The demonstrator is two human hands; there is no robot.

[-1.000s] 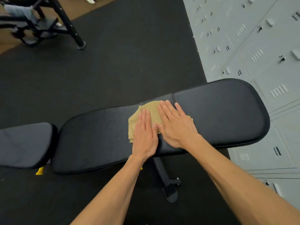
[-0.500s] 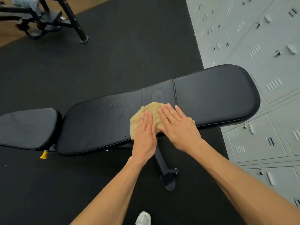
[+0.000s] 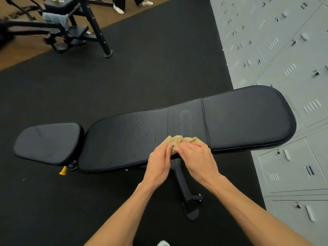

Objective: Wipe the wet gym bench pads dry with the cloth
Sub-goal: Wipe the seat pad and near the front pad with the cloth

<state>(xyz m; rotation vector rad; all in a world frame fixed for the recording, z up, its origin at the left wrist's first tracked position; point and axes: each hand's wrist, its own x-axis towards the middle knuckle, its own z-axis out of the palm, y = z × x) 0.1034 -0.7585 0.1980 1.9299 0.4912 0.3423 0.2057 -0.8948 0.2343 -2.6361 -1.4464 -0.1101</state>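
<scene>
Cloth (image 3: 179, 141) looks soft, light and limp, so it should bunch easily; best taken by the gathered near folds. It sits crumpled on the near edge of the back pad (image 3: 239, 118), touching both hands. Left hand (image 3: 158, 162) and right hand (image 3: 197, 160) pinch it side by side, with droplets (image 3: 147, 128) just to its left.
</scene>
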